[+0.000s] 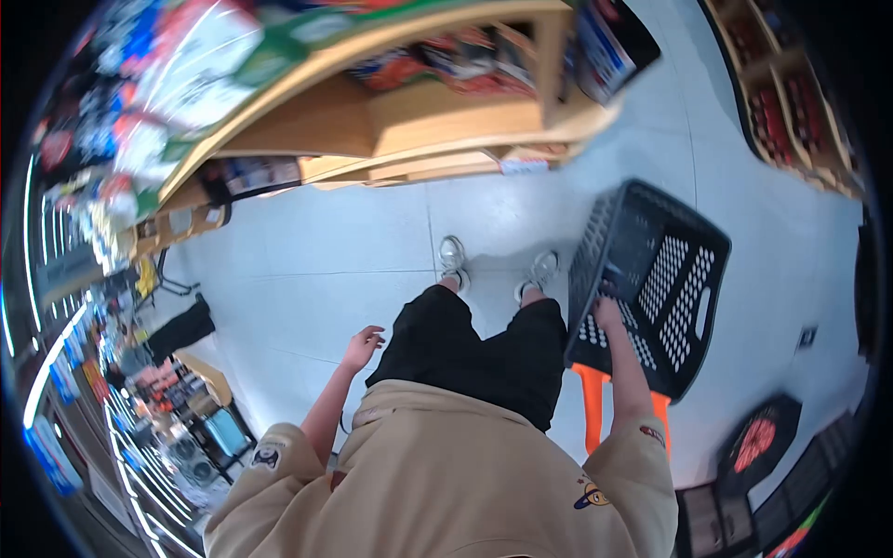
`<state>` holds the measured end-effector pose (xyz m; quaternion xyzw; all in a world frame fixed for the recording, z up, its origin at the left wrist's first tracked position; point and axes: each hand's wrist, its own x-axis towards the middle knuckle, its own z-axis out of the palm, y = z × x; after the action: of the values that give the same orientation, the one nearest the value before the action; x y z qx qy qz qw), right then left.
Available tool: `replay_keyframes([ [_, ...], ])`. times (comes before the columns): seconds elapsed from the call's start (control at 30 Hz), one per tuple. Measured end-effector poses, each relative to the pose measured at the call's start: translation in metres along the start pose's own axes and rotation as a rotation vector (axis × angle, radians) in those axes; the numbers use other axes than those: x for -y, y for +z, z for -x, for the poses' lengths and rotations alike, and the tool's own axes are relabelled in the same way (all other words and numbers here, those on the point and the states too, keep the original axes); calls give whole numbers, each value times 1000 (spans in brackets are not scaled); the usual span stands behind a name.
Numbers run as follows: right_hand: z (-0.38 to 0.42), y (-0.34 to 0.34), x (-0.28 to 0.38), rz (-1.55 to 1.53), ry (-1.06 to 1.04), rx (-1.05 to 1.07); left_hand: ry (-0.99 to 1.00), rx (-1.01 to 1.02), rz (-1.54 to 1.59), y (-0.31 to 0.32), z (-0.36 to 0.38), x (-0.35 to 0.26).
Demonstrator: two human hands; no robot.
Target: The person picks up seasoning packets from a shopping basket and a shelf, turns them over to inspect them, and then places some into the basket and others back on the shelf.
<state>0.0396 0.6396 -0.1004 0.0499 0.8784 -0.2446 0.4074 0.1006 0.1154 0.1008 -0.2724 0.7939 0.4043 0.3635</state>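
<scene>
My left hand point(364, 347) hangs free beside the black shorts, its fingers loosely bent and apart, with nothing in it. On the other side, my right hand point(608, 312) reaches down inside a dark shopping basket point(704, 370) with perforated walls. Its fingers look closed around a small dark thing point(609, 279) that I cannot make out against the dark basket. Two orange handle bars point(593, 409) extend from the basket's near end, passing by my right forearm. The basket stands on the floor to the right of my feet.
A wooden shelf unit point(456, 112) with packaged goods curves across the front and left. Another shelf point(777, 102) with red items stands far right. A dark octagonal object with a red centre point(755, 442) is at the lower right. Pale tiled floor point(316, 232) surrounds my feet.
</scene>
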Motion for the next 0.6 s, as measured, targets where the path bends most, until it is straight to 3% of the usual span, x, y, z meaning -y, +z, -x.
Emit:
replay_keyframes([
  [0.1,15,-14,35,-184,47,-179,37,-62,-35,-13,-4,-5],
  [0.13,11,-10,31,-149,78,-91,54,-89,-1,-18,-5,-8],
  [0.2,19,-14,43,-17,87,-219,42,-101,-53,-32,-10,-14],
  [0.37,54,-44,102,7,203,-305,203,-228,24,-73,-38,-15],
  [0.43,58,-44,121,40,238,-341,310,-324,56,-94,-55,-18],
  [0.5,65,-36,141,-79,224,-557,357,-406,113,-118,-68,-25],
  [0.6,57,-20,162,-157,224,-512,406,-587,150,-157,-103,-35],
])
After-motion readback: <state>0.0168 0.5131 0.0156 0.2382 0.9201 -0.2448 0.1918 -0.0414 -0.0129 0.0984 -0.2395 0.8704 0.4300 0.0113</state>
